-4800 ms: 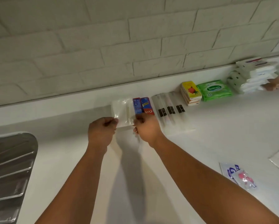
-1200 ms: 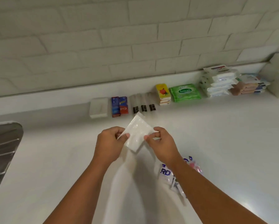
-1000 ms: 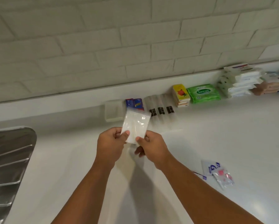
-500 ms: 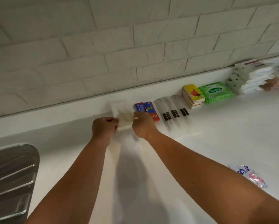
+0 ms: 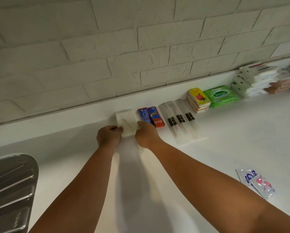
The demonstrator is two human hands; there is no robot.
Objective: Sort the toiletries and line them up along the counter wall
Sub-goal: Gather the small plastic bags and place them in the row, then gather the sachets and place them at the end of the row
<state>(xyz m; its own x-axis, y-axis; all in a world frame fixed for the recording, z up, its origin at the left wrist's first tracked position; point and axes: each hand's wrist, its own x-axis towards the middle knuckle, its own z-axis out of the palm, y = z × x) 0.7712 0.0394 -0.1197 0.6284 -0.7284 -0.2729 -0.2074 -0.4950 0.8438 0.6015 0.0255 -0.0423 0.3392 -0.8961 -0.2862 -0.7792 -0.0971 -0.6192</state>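
A clear white packet (image 5: 126, 121) lies flat at the left end of the row by the counter wall, on top of another like it. My left hand (image 5: 109, 137) pinches its near left corner and my right hand (image 5: 146, 134) pinches its near right corner. To its right stand two red-and-blue toothpaste boxes (image 5: 151, 117), three clear-wrapped toothbrushes (image 5: 180, 121), a stack of yellow tissue packs (image 5: 199, 100), a green wipes pack (image 5: 220, 95) and stacked white and pink packs (image 5: 265, 81).
Two loose sachets (image 5: 257, 182), one blue-printed and one pink-printed, lie on the white counter (image 5: 225, 148) at the right, partly behind my right forearm. A steel sink drainboard (image 5: 8, 190) is at the lower left. White brick wall (image 5: 124, 47) behind the row.
I brought the white packet from mid-air in front of me forward to the wall and laid it on the left end of the row; both hands still grip its near corners.
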